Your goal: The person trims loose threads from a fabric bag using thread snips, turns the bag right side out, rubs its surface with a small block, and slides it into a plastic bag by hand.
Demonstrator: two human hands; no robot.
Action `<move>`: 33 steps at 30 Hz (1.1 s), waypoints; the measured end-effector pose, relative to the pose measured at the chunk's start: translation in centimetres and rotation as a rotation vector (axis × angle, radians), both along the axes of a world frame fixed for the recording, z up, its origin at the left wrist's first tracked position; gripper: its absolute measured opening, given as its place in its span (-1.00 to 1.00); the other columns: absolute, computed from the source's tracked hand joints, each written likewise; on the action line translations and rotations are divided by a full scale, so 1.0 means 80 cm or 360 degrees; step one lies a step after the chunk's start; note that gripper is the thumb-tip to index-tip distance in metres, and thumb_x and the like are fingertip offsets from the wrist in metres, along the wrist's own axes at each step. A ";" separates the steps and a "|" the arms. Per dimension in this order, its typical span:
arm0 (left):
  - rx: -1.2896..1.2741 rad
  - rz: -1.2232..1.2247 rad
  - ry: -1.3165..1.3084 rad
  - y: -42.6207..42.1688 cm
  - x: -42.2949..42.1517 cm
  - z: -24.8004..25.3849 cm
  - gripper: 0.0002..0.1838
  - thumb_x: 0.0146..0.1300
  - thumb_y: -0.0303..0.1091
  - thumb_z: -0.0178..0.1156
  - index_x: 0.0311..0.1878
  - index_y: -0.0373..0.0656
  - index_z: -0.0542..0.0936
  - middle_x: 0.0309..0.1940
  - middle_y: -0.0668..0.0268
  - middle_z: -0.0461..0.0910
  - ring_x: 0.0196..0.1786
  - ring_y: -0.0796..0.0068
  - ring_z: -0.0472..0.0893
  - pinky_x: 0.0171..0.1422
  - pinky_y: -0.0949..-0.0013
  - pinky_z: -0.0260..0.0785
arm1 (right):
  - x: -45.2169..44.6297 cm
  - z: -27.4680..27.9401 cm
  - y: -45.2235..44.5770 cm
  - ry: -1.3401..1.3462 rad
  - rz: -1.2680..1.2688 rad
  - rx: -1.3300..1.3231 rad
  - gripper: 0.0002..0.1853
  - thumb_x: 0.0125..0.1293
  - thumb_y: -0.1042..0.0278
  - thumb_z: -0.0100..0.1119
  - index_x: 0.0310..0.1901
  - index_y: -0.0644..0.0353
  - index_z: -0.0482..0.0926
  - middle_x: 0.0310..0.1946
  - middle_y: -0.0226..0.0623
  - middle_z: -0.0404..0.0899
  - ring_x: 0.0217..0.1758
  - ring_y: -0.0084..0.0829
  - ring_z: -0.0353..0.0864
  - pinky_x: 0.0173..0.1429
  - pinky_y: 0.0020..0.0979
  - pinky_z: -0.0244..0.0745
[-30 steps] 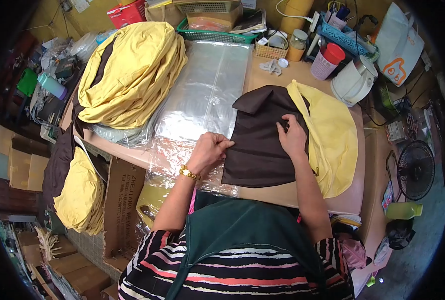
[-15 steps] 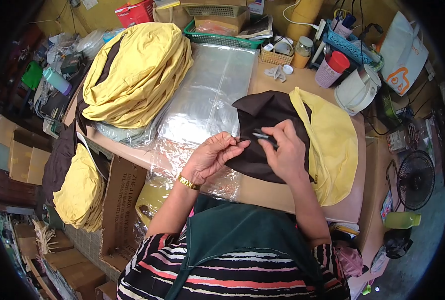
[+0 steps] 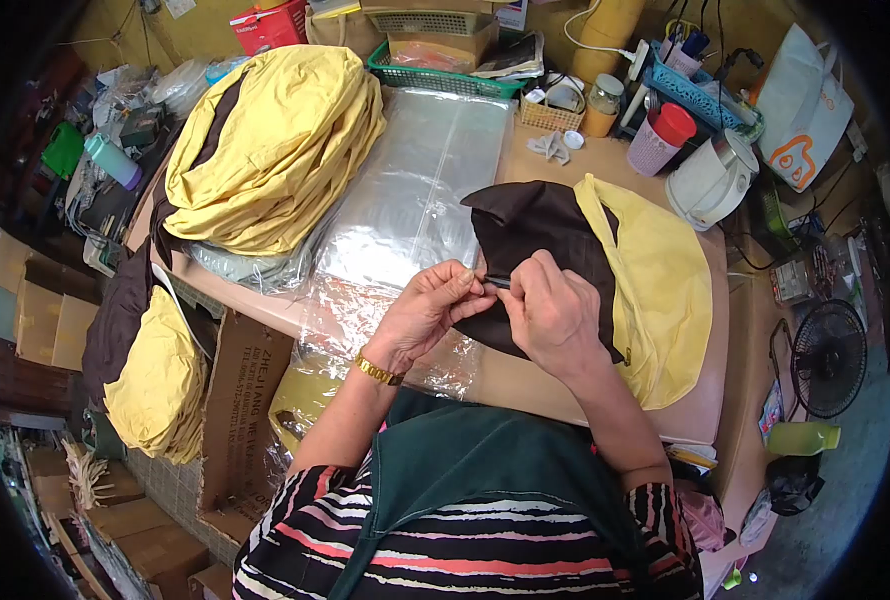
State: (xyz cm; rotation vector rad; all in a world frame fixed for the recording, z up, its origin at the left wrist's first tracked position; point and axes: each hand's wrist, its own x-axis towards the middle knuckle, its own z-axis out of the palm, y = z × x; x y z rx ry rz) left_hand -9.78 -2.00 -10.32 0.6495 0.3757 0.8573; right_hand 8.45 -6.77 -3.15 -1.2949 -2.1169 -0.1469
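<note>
A dark brown and yellow cloth piece (image 3: pixel 665 290) lies on the table in front of me. My left hand (image 3: pixel 435 305) is closed in a pinch at the left edge of its dark brown part (image 3: pixel 545 225), and what sits between the fingertips is too small to be sure of, perhaps a thread or the fabric edge. Small dark thread snips (image 3: pixel 498 281) are in my right hand (image 3: pixel 555 312), whose fingers wrap around them. Their tip meets the left fingertips. Most of the snips is hidden by the right hand.
A tall pile of yellow cloth pieces (image 3: pixel 275 150) stands at the left, beside a stack of clear plastic sleeves (image 3: pixel 405 190). Behind are a green basket (image 3: pixel 445 82), a glass jar (image 3: pixel 603 105), a red cup (image 3: pixel 675 124) and a white kettle (image 3: pixel 710 185).
My right hand has moved left and slightly down, bringing the snips against the left fingertips. The left hand has hardly moved.
</note>
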 end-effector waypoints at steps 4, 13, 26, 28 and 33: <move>0.0027 0.0021 0.0065 -0.002 0.001 0.003 -0.85 0.39 -0.36 0.14 -0.24 -0.26 0.55 -0.18 0.28 0.60 0.03 0.38 0.64 0.17 0.40 0.57 | -0.001 0.013 0.001 0.0120 -0.0041 -0.0010 -0.64 -0.12 0.53 0.44 -0.39 0.16 0.37 -0.46 -0.30 0.38 -0.53 -0.22 0.47 -0.43 -0.28 0.36; 0.0098 0.0026 0.0194 -0.007 0.006 0.013 -0.81 0.44 -0.30 0.10 -0.26 -0.21 0.55 -0.24 0.33 0.63 0.05 0.44 0.63 0.17 0.45 0.53 | -0.002 0.019 0.007 0.0037 -0.0059 -0.0098 -0.73 0.00 0.50 0.32 -0.36 0.15 0.36 -0.41 -0.28 0.38 -0.49 -0.25 0.52 -0.38 -0.29 0.38; 0.0166 0.0622 0.0483 0.060 -0.073 -0.082 -0.59 0.36 -0.09 0.22 0.02 -0.24 0.44 -0.28 0.29 0.58 -0.21 0.50 0.59 -0.10 0.51 0.50 | 0.090 -0.165 0.091 0.0321 -0.0584 -0.0590 -0.61 0.25 0.19 0.27 0.01 0.15 0.41 -0.06 -0.12 0.59 -0.04 -0.02 0.60 -0.04 -0.08 0.50; 0.0399 0.1309 0.1134 0.056 -0.044 -0.056 -0.48 0.38 -0.01 0.16 0.15 -0.27 0.41 -0.08 0.17 0.57 -0.16 0.42 0.61 -0.10 0.43 0.51 | 0.091 -0.171 0.096 0.0303 -0.0628 -0.0517 -0.64 0.27 0.16 0.26 -0.02 0.14 0.42 -0.15 -0.12 0.62 -0.12 -0.01 0.62 -0.08 -0.10 0.50; 0.1140 0.0998 0.1877 0.031 0.052 -0.068 -0.39 0.29 0.05 0.24 0.16 -0.30 0.47 -0.25 0.19 0.63 -0.30 0.28 0.63 -0.17 0.24 0.48 | 0.086 -0.155 0.104 0.0171 -0.0789 -0.0638 -0.61 0.36 -0.01 0.13 -0.02 0.15 0.42 -0.17 -0.02 0.64 -0.12 0.02 0.63 -0.05 -0.06 0.49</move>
